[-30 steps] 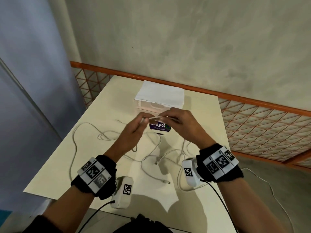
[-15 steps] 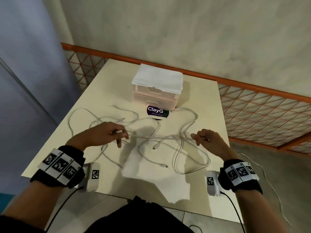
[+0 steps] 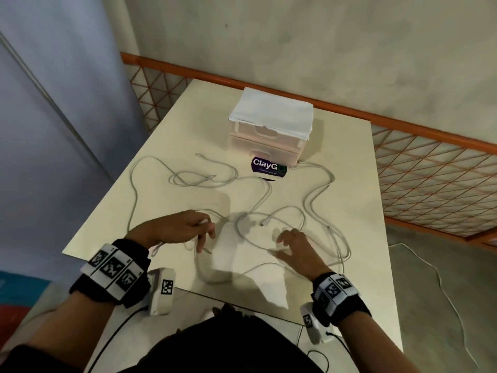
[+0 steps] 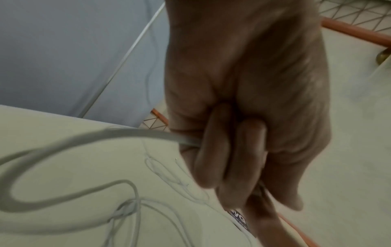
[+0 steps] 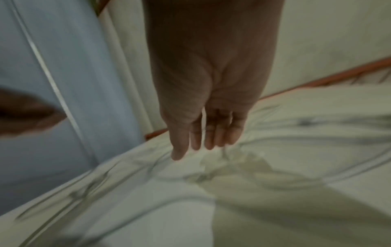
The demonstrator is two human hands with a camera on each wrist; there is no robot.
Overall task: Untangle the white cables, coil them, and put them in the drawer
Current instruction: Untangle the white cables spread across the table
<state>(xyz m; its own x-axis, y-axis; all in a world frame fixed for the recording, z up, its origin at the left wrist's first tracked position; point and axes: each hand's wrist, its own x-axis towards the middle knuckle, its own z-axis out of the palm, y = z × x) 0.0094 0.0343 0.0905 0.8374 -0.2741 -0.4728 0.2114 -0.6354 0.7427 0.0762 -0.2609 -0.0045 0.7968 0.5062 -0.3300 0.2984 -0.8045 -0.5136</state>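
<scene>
The white cables (image 3: 269, 195) lie loose and crossed over the tabletop (image 3: 349, 278), spread from the left edge to the right side, in front of the small drawer unit (image 3: 270, 130), whose drawers appear closed. Your left hand (image 3: 174, 228) is curled around one cable strand, which leaves the fist (image 4: 232, 142) to the left in a wide bend. Your right hand (image 3: 295, 247) is open, fingers (image 5: 208, 133) extended and relaxed above the loops, holding nothing. Expect the cables to be light, limp and smooth: they offer no stiffness, slide readily through a loose grip and drag neighbouring strands along where they cross. A knot-like crossing (image 4: 127, 208) shows in the left wrist view; judge it the likeliest point to snag. Take hold near a connector end (image 3: 265, 222), where the plug gives a firmer purchase, and draw the strand out along its own length rather than lifting the bundle. Avoid sharp pulls at the plug joints, which are probably the weakest part. Coil each freed cable in loose loops; tight bends tend to spring open.
</scene>
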